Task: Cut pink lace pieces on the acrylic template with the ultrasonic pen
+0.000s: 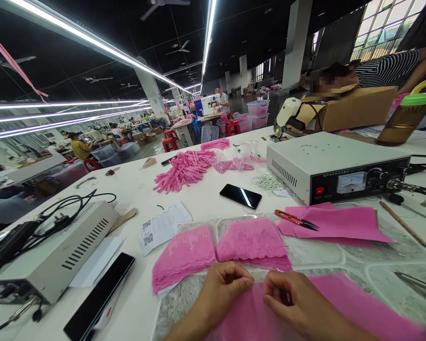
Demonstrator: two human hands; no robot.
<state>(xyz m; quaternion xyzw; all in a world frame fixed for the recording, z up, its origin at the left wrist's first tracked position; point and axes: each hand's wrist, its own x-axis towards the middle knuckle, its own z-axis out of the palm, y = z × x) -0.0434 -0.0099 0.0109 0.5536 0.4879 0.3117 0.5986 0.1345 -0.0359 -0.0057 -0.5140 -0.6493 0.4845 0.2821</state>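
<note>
1. The left hand (227, 290) has its thumb and forefinger pressed together, pinching the upper edge of a pink cloth (246, 317).
2. The right hand (300, 298) curls just beside it, thumb and fingertips pinching the same edge (a dark spot shows inside the curl, too unclear to name).
3. The pink cloth is at the near edge of the view, between and below the hands, over a marbled mat (315, 253).
4. Beyond the hands lie two stacks of scalloped pink lace, the left stack (184, 255) and the right stack (253, 239), side by side.
5. Orange-handled snips (294, 219) rest on folded pink sheets (344, 225), to the right of the stacks.
6. Farther off, a black phone (240, 195) lies flat on the white table (195, 203), near a grey machine box (341, 151) with a dial.
</note>
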